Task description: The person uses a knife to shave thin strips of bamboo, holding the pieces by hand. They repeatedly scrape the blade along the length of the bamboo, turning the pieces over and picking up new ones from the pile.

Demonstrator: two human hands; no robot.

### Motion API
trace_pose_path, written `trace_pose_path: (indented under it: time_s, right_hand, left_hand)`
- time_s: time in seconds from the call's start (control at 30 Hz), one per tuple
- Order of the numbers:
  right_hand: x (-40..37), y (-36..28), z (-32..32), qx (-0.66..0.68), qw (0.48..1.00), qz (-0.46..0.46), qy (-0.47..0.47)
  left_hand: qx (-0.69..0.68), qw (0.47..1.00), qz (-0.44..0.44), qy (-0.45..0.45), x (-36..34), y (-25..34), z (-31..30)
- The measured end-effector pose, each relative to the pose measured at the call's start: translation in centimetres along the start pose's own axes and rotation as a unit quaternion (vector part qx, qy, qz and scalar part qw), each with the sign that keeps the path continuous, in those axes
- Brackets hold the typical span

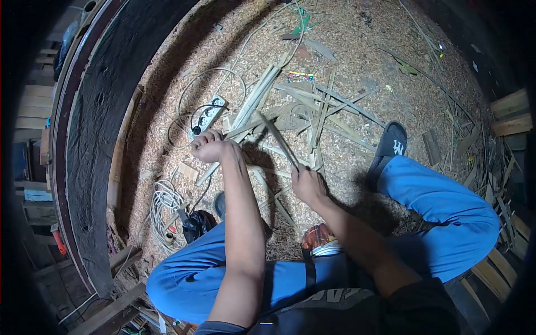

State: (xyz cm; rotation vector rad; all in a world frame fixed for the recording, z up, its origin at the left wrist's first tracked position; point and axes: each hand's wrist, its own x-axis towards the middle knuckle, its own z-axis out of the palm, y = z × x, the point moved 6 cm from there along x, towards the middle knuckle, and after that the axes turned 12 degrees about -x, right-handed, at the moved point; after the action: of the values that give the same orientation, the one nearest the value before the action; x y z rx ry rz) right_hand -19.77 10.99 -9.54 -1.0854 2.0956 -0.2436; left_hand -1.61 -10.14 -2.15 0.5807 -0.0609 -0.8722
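Observation:
My left hand point(209, 146) is closed in a fist, and a narrow wooden strip point(241, 130) comes out on its right side. Just beyond the fist lies a white power strip point(210, 114) with a black plug in it. My right hand point(308, 185) is wrapped round the end of a long, narrow blade-like tool point(277, 138), which points up and left. The tool's far end is close to the wooden strip. Under and beyond both hands, wood slats point(258, 95) lie in a loose, crossed pile.
Wood shavings point(357, 61) cover the floor. A coiled white cable point(166, 204) and a black plastic bag point(196, 225) lie at the left, beside a dark curved wall point(100, 139). My slippered foot point(392, 142) is on the right, with more scrap wood point(432, 148) past it.

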Motion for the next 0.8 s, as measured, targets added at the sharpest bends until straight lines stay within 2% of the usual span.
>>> trace_pose_path:
  time_s: [0.07, 0.1, 0.4, 0.47, 0.53, 0.6, 0.63, 0.8]
  right_hand:
    - [-0.6, -0.4, -0.6, -0.033, 0.998, -0.045, -0.007]
    - [0.0, -0.1, -0.3, 0.011, 1.000, -0.022, 0.003]
    - [1.0, 1.1, 0.2, -0.013, 1.000, 0.015, 0.002]
    - [0.0, 0.8, -0.6, -0.001, 0.999, -0.032, -0.009]
    - [0.3, 1.1, 0.3, -0.021, 0.999, -0.023, -0.007]
    - [1.6, 1.4, 0.4, -0.003, 1.000, 0.029, 0.008]
    - [1.4, 1.6, 0.2, 0.020, 0.999, 0.028, -0.019]
    - [1.6, 2.5, 0.4, 0.018, 0.999, 0.047, -0.020]
  left_hand:
    - [0.028, 1.000, -0.003, 0.000, 0.0, -0.3, -0.2]
    - [0.025, 1.000, -0.016, 0.005, -0.6, -0.3, 0.1]
    - [0.024, 0.999, -0.019, -0.028, -0.8, -0.5, 0.4]
    - [0.005, 0.999, -0.016, -0.039, -0.4, -0.6, 0.5]
    - [0.035, 0.999, -0.031, -0.025, -0.8, -0.7, 0.4]
    - [0.036, 0.998, -0.027, -0.032, -1.1, -0.8, 0.8]
    - [0.028, 0.999, -0.022, -0.027, -1.1, -0.9, 0.9]
    - [0.046, 0.998, -0.014, -0.038, -1.6, -0.9, 0.7]
